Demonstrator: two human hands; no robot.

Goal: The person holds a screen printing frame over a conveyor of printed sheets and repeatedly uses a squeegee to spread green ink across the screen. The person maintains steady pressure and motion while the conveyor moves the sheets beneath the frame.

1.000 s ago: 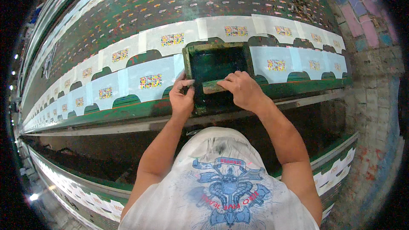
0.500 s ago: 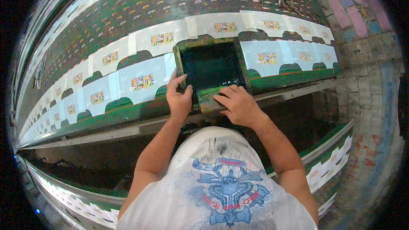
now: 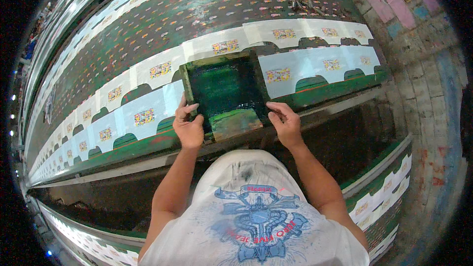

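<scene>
A screen printing frame with dark green ink inside lies over the row of white cut pieces on the long table in front of me. Against its near end rests a squeegee, a flat wooden block with a green-stained upper edge; no hand is on it. My left hand grips the frame's left side, thumb on the near side and fingers along the rim. At the opposite side my right hand has its thumb and fingers closed about the right rim near the near corner. What lies under the frame is hidden.
White pieces with colourful printed patches line the green table edge on both sides. Small dark objects are heaped farther back. Behind me runs another table with similar pieces. A brick floor borders the right end.
My right hand has let go of the squeegee and taken hold of the frame's right side. The view has shifted, so the frame appears farther left; its own movement is unclear.
</scene>
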